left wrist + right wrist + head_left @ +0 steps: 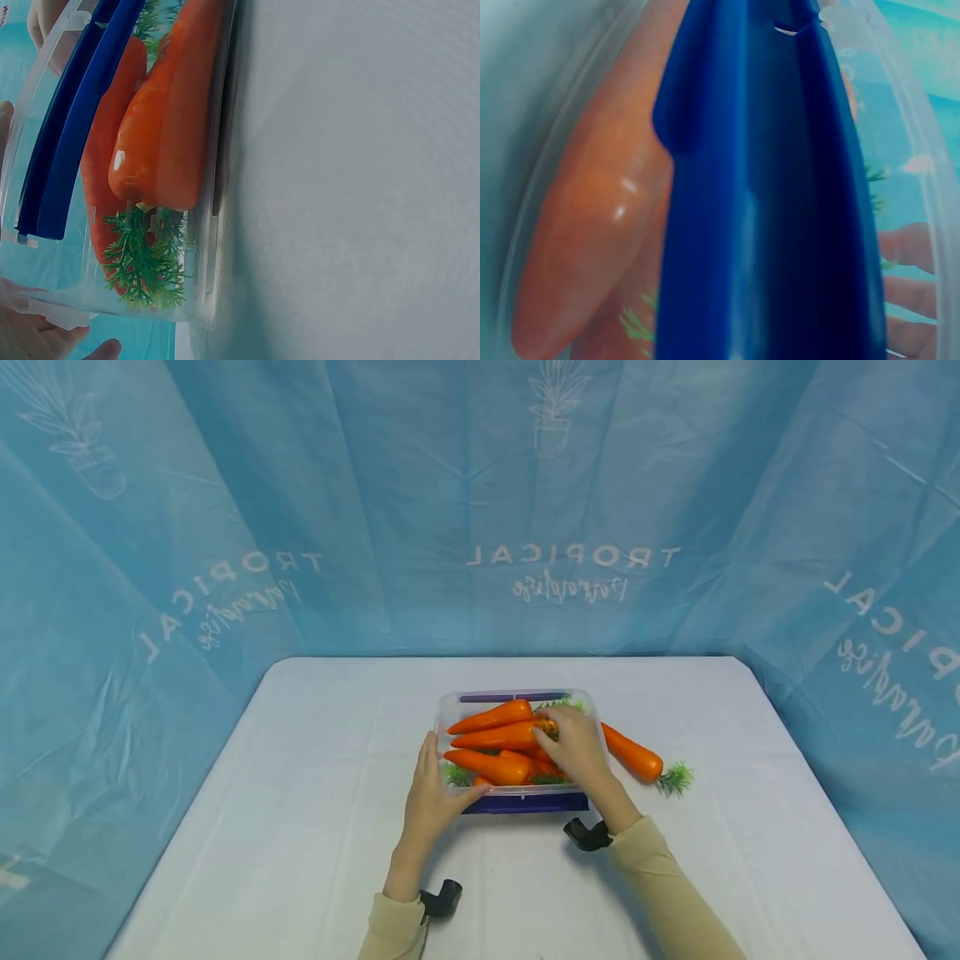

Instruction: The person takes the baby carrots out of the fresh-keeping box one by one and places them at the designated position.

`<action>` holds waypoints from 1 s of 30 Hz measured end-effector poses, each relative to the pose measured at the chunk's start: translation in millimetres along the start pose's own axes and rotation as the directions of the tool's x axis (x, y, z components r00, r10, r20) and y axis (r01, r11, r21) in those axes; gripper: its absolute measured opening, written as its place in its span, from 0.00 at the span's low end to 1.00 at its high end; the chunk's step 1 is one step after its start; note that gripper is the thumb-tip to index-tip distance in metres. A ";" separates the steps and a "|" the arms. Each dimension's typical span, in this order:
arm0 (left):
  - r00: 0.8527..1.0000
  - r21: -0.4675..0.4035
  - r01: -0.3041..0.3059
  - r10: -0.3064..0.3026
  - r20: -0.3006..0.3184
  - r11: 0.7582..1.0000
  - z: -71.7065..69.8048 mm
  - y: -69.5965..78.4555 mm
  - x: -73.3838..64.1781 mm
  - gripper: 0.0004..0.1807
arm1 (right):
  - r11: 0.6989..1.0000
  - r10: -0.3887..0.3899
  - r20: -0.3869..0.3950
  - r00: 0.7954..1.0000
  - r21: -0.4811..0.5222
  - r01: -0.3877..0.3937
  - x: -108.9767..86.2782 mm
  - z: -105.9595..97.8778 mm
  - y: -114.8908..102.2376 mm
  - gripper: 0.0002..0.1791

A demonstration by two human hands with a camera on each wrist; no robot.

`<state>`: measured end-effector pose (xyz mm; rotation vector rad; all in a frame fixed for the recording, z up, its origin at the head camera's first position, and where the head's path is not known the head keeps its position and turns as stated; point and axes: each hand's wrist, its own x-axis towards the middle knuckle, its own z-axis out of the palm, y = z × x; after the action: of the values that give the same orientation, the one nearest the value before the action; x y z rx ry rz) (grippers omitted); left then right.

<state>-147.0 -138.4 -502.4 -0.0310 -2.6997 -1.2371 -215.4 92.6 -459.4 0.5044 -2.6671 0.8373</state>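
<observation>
A clear plastic container (446, 708) with blue clips holds several orange carrots and green leafy tops. My left hand (431, 793) grips its near left corner, thumb along the front rim and fingers up the left wall. My right hand (572, 745) reaches over the right side into the container. Its thumb and fingers pinch the thick end of the middle carrot (491, 737). Through the clear wall, the right wrist view shows some fingers (909, 289). Green tops (142, 259) press near the wall in the left wrist view.
Another carrot (633, 753) with a green top lies on the white table (337, 827), right of the container. A blue clip (525, 803) projects at the container's front. Blue printed curtains (420, 510) surround the table's back and sides.
</observation>
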 end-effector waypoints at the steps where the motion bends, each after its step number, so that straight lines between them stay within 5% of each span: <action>1: 1.000 -0.002 0.006 -0.006 0.001 1.000 0.5 0.1 -0.1 0.65 | 1.000 0.000 0.003 1.000 0.011 0.000 0.1 1.0 0.2 0.17; 9: 1.000 -0.009 0.003 -0.003 0.010 1.000 1.3 1.3 0.1 0.65 | 0.999 -0.039 0.011 0.999 0.018 0.039 -0.4 9.9 6.3 0.18; 30: 1.000 0.005 -0.010 0.010 -0.002 1.000 -0.1 0.5 -0.4 0.64 | 0.999 -0.004 0.202 0.979 0.051 -0.006 3.2 13.6 9.9 0.25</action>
<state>-146.5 -138.1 -502.0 -0.0420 -2.6979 -1.2271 -224.7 91.4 -473.7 0.6325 -2.8347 0.9013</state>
